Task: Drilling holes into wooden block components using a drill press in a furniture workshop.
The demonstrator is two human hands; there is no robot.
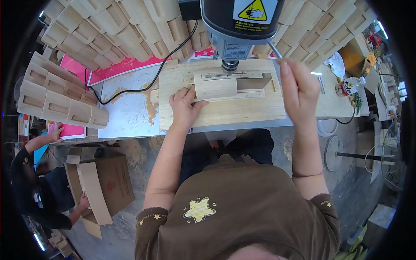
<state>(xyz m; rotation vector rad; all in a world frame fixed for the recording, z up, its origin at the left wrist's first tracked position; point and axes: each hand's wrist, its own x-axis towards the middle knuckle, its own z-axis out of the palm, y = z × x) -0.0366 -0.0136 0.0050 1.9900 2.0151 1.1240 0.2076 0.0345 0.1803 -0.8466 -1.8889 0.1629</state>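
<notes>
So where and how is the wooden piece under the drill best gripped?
Probably by its left end, coming from the near left, where the left hand is. The drill chuck hangs over the far side of the wooden piece, so that end looks clearer to reach.

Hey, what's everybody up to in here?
A person is working at a drill press. Their right hand grips its lever, while the left hand rests against the left end of a curved wooden piece on a flat board. The chuck hangs over the piece; I can't tell whether it's cutting. At left, another person has a hand at a cardboard box.
</notes>
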